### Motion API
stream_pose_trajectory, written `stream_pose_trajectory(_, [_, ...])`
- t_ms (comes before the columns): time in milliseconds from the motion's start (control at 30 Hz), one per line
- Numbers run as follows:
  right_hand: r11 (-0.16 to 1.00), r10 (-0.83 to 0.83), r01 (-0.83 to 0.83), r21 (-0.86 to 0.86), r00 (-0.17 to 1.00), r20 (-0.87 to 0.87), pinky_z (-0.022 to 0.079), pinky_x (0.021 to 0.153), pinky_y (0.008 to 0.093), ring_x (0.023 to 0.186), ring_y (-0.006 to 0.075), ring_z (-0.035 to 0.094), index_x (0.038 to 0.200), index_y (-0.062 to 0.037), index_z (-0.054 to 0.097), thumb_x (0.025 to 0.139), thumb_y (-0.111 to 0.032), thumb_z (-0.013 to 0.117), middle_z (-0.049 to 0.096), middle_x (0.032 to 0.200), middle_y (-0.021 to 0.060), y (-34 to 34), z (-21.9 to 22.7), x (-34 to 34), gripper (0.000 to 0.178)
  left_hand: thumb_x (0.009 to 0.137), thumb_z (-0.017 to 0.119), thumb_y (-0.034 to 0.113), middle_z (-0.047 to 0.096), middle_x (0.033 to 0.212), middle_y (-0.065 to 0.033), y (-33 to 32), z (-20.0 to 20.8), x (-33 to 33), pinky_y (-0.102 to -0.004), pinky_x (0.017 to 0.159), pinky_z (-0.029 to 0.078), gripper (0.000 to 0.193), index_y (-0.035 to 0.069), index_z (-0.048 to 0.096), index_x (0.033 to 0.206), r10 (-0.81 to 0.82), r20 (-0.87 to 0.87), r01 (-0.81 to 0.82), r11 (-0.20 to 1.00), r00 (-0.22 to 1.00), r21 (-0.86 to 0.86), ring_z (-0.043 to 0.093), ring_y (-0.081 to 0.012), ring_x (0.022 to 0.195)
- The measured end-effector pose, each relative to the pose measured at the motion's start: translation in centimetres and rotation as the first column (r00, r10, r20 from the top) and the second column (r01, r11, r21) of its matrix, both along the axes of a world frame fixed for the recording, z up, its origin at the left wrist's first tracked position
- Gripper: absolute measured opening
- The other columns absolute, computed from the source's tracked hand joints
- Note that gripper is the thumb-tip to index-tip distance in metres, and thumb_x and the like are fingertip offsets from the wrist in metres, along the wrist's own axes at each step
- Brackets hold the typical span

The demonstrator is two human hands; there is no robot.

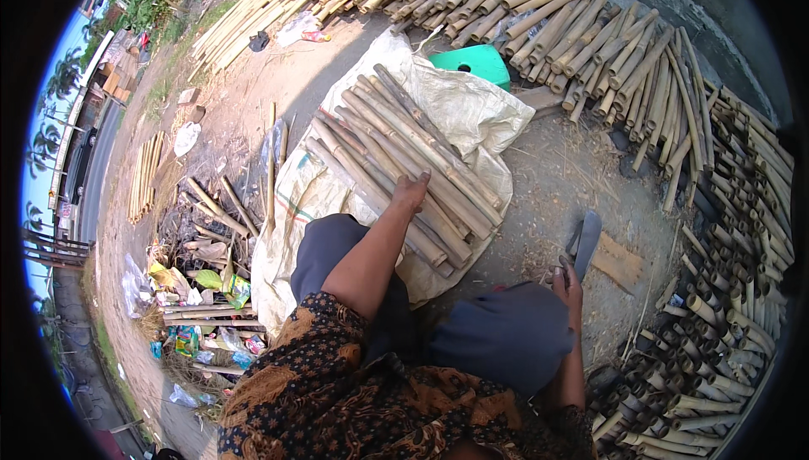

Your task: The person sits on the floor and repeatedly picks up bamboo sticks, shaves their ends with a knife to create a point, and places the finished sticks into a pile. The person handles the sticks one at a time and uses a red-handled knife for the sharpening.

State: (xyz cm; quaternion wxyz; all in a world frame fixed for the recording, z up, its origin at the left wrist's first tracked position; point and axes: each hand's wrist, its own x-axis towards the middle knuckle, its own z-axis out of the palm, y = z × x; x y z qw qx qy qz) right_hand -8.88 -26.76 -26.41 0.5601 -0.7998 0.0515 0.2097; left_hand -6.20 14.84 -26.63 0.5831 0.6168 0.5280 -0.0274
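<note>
My left hand (411,193) rests on the bamboo poles (396,136) at the middle of the frame, its fingers reaching over the top of them; whether they grip, I cannot tell. The poles lie side by side, slanting from upper left to lower right, on a pale, crumpled sack (480,115). Right of centre, beside my bent knee, my right hand (570,281) has its fingers loosely curled at the near end of a dark, broad-bladed knife (587,237); I cannot tell how firmly they pinch it. A flat brown piece (617,259) lies just right of the blade. A green plastic object (474,64) sits at upper centre, below stacked bamboo (548,26).
</note>
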Motion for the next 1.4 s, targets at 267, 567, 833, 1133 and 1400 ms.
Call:
stream_pose_trajectory(267, [0.954,-0.225,0.251,-0.162,0.960,0.165,0.051,0.087,0.0319,0.093,0.0172,0.065,0.142,0.0016,0.052,0.106,-0.029,0.053,0.067,0.120,0.0155,-8.4,1.7,-1.0,0.047,0.086,0.071,0.044,0.061,0.120,-0.0342,1.3,-8.9,-4.0,-0.0440,0.090,0.054,0.076,-0.014,0.052,0.132,-0.169,-0.282,0.281,0.859,0.944,0.427,0.064,-0.0415,0.109])
stream_pose_trajectory(567, [0.437,-0.329,0.789,-0.433,0.588,0.739,0.049,0.095,0.0422,0.108,0.0359,0.066,0.129,0.0001,0.060,0.099,-0.024,0.062,0.068,0.118,0.0218,-22.2,12.5,-3.5,0.038,0.084,0.078,0.027,0.064,0.117,-0.0263,2.7,-10.6,-1.7,-0.0478,0.080,0.055,0.074,-0.017,0.044,0.134,-0.102,-0.028,0.104,0.989,0.994,0.101,0.066,-0.0347,0.091])
stream_pose_trajectory(833, [-0.145,-0.520,0.684,-0.715,0.562,0.643,0.050,0.097,0.0481,0.117,0.0403,0.060,0.132,0.0061,0.051,0.094,-0.035,0.065,0.057,0.127,0.0280,-31.0,18.9,-6.8,0.058,0.085,0.067,0.041,0.063,0.099,-0.0139,3.2,-9.5,-1.3,-0.0405,0.057,0.049,0.054,-0.002,0.064,0.117,0.054,-0.073,-0.042,0.987,0.996,0.157,0.060,-0.0277,0.077])
stream_pose_trajectory(1133, [-0.047,-0.745,0.822,-0.568,0.349,0.568,0.051,0.095,0.0456,0.110,0.0452,0.064,0.127,0.0130,0.050,0.087,-0.032,0.071,0.062,0.118,0.0315,-34.2,17.2,-8.6,0.064,0.091,0.061,0.042,0.063,0.102,-0.0123,4.2,-9.9,-0.3,-0.0415,0.059,0.046,0.051,-0.001,0.065,0.118,-0.016,-0.100,0.032,0.986,0.995,0.164,0.058,-0.0270,0.084])
stream_pose_trajectory(1400, [-0.144,-0.961,0.781,0.608,0.037,-0.275,0.054,0.056,0.0376,0.066,0.0221,0.062,0.113,-0.0009,0.053,0.095,-0.020,0.055,0.058,0.080,0.0081,-25.6,14.9,-10.6,0.026,0.093,0.057,0.041,0.063,0.102,-0.0124,4.8,-8.8,0.1,-0.0416,0.059,0.045,0.050,-0.002,0.066,0.117,-0.207,-0.205,0.261,0.921,0.957,0.290,0.057,-0.0265,0.085])
